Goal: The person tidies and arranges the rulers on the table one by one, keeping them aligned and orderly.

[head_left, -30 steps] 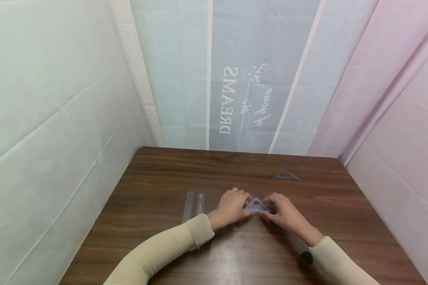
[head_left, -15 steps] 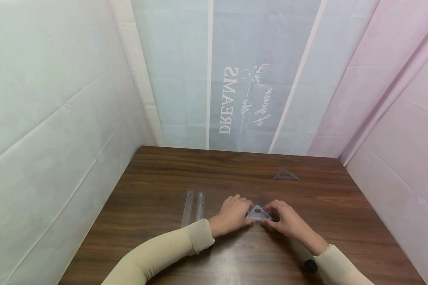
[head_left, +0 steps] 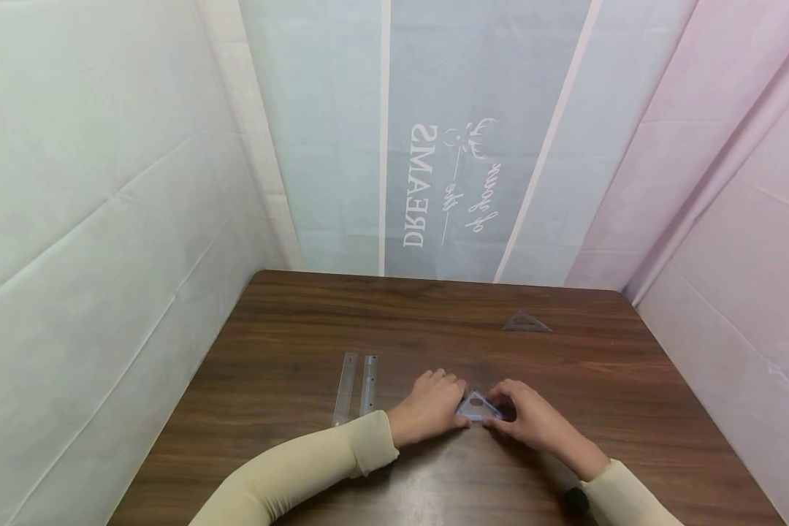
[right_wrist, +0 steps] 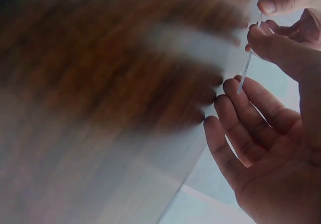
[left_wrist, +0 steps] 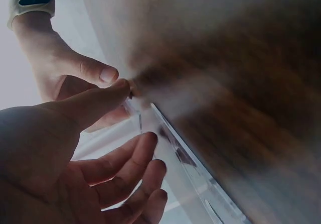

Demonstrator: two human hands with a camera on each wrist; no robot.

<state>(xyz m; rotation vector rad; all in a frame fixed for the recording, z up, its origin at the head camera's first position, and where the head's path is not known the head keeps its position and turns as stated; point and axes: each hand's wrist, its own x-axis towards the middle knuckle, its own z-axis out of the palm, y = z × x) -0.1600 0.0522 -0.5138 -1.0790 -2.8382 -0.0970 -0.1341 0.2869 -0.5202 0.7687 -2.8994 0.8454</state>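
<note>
Between both hands in the head view is a clear, blue-edged triangular set square (head_left: 476, 418), held flat and close over the table with its apex pointing away. My left hand (head_left: 434, 405) grips its left corner, thumb at the near edge and fingers along the sloping side. My right hand (head_left: 529, 413) pinches the right corner in the same way. Edge-on, the set square (right_wrist: 245, 73) shows as a thin strip in the right wrist view. Another clear plastic piece with a long straight edge (left_wrist: 210, 186) lies below my left fingers; the head view hides it behind that hand.
Two clear rulers, one plain (head_left: 345, 387) and one blue-tinted (head_left: 370, 383), lie side by side left of my left hand, their near ends by the sleeve. Farther back on the brown wooden table (head_left: 302, 314) lies another set square (head_left: 527, 322). Fabric curtains (head_left: 329, 146) surround the table.
Both hands have drawn the set square toward the person and slightly right. The sloping tip of another piece, visible under the left wrist earlier, is now covered. The rulers stay put.
</note>
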